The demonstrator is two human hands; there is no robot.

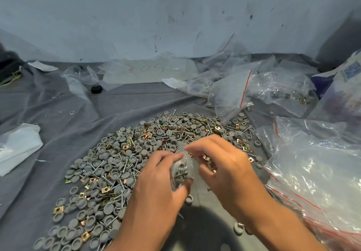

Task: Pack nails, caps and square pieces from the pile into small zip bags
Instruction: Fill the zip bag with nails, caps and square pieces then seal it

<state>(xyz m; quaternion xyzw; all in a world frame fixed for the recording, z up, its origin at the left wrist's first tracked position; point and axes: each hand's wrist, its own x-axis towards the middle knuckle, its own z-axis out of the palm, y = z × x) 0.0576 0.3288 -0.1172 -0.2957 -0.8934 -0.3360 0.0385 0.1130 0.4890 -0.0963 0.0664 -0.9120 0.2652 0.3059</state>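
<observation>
Spread across the lower half of the frame on a grey cloth (58, 114): a big pile (121, 163) of grey round caps (108, 209), nails (112, 201) and brass-coloured square pieces (58, 209), hardly dented by the look of it, so most of the packing judged as left to do.

Heaped at the right edge: a large clear bag of empty zip bags (316, 172) with red seal strips, plenty in reserve.

Scattered across the upper right by the wall (175, 16): loose clear bags, among them a filled bag (287, 92) with caps and brass bits showing through; count of finished ones impossible to tell. At top centre, a flat sheet marked "50" (150, 71); at far left, white plastic (17, 147).

Held at centre frame above the pile: one small zip bag (180, 169), already loaded with a few caps and nails. Left hand (156, 188) gripping its lower part, thumb and fingers curled round it. Right hand (220, 164) pinching at the bag's top edge, blurred; brass pieces glinting just beside those fingers, whether held or lying below impossible to tell. Likely mid-fill or about to be sealed.
</observation>
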